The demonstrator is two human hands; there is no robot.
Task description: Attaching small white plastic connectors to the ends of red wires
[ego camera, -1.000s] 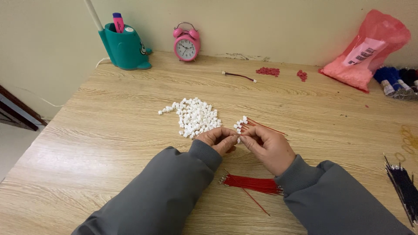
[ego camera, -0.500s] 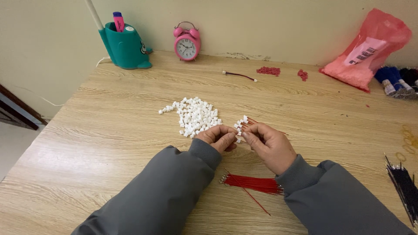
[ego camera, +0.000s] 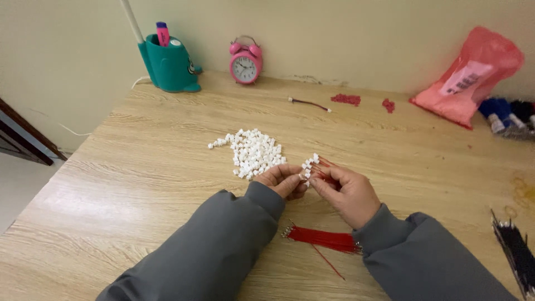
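Both hands, left hand (ego camera: 285,179) and right hand (ego camera: 346,192), pinch red wires (ego camera: 322,167) tipped with white connectors (ego camera: 308,164); fitting appears underway, next requiring another housing from the white pile (ego camera: 253,153).

The tabletop (ego camera: 139,184) is pale wood-grain laminate, smooth with a soft sheen. The small white connectors (ego camera: 253,153) look like hard matt plastic. The red wires (ego camera: 326,238) have smooth plastic coating, and the pink bag (ego camera: 471,78) is thin glossy plastic.

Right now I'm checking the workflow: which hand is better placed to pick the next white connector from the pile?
The left hand: it lies right beside the white connector pile, while the right hand holds the red wires.
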